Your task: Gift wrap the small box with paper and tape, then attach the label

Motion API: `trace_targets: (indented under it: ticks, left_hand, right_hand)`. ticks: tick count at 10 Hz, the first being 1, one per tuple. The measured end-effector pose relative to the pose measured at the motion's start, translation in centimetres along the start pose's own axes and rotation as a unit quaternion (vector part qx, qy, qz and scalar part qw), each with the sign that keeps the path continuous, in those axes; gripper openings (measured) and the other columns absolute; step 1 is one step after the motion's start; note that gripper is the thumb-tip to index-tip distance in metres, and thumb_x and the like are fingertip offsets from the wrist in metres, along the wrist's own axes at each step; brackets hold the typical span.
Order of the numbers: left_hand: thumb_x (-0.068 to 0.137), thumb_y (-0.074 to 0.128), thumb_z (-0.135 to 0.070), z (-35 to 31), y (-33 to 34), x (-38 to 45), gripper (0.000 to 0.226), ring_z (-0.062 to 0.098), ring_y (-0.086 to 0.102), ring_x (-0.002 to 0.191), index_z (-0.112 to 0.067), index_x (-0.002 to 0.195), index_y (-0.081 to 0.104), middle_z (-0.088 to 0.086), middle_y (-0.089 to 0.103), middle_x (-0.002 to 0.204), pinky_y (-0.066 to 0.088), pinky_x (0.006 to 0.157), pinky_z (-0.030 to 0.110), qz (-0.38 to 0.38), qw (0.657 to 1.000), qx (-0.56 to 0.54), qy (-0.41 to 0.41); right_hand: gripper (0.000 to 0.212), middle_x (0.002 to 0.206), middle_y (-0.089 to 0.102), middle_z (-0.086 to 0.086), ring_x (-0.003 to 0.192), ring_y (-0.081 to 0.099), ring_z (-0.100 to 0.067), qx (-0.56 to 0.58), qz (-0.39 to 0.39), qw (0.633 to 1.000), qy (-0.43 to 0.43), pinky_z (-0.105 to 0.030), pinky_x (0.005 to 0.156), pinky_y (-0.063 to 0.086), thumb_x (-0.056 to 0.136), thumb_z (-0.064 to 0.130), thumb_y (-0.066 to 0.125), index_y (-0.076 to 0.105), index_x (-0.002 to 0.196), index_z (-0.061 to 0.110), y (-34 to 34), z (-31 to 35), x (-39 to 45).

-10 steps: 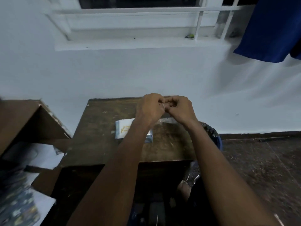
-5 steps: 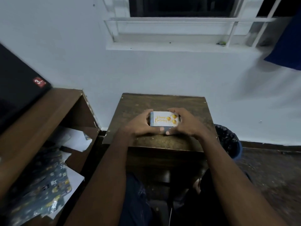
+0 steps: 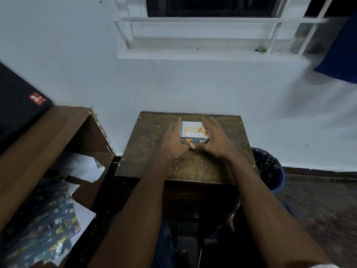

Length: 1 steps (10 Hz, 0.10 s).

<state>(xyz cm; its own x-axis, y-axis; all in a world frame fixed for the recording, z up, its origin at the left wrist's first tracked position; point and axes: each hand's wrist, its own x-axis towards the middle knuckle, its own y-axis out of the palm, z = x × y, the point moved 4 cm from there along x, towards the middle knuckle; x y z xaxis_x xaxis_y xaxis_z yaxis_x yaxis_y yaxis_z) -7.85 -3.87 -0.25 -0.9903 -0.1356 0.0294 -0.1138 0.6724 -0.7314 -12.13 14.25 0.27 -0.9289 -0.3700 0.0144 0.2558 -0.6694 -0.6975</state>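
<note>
A small box wrapped in blue patterned paper [image 3: 194,139] sits on the far half of the dark, worn wooden worktop [image 3: 193,167], with a white "Happy Birthday" label with gold balloons [image 3: 195,129] on its top face. The left hand [image 3: 173,141] lies along the box's left side and the right hand [image 3: 216,140] along its right side, fingers [image 3: 207,122] straight and released, thumbs meeting in front of the box. Whether the palms actually press the sides is hard to tell. Blue patterned wrapping paper sheets [image 3: 48,227] lie on the brown wooden shelf [image 3: 38,144] at left.
</note>
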Motion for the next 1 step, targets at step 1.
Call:
trace_targets:
  ticks: [1]
  left_hand:
    - [0.102,0.066,-0.027,-1.15,-1.00,-2.66,0.075,0.024,0.030,0.156,-0.017,0.166,0.028,0.006,0.033,0.169,0.028,0.127,0.046,-0.101,0.995,-0.003,0.015]
  right_hand:
    - [0.104,0.174,0.009,0.004,0.158,0.013,-0.013,0.061,-0.029,0.998,0.006,-0.037,0.125,0.016,0.086,0.060,0.077,0.020,0.166,0.027,-0.60,0.93,-1.46]
